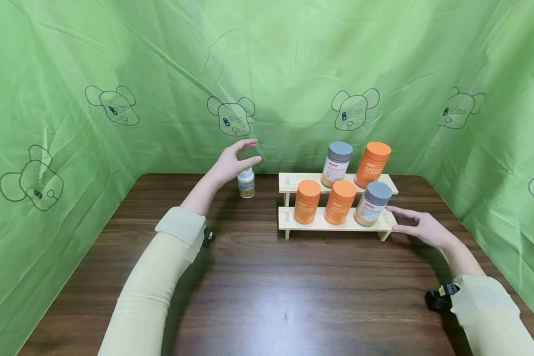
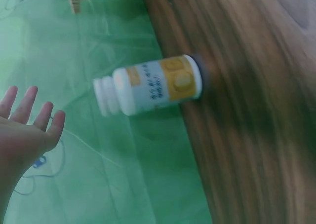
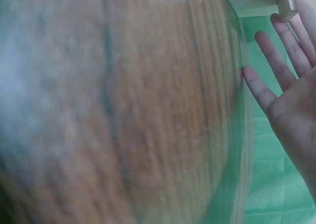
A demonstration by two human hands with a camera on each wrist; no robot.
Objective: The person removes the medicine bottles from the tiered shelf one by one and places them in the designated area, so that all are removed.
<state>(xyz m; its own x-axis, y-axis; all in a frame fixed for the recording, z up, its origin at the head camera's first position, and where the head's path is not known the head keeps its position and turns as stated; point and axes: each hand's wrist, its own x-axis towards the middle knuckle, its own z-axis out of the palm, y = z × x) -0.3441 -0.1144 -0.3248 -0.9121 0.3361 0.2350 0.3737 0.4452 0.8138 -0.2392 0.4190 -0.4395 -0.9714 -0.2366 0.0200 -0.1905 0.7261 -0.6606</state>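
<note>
The left hand (image 1: 232, 164) stretches forward near the white bottle (image 1: 246, 184) standing on the worktop (image 1: 267, 287), thumb and fingers apart; the right hand (image 1: 427, 230), fingers extended, is at the wooden rack's (image 1: 333, 228) right end.

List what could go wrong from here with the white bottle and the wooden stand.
The open left hand is close to the white bottle; a clumsy brush might topple it. The right hand is at one end of the wooden stand; a bump there could jolt the grey-lidded jar nearby.
</note>
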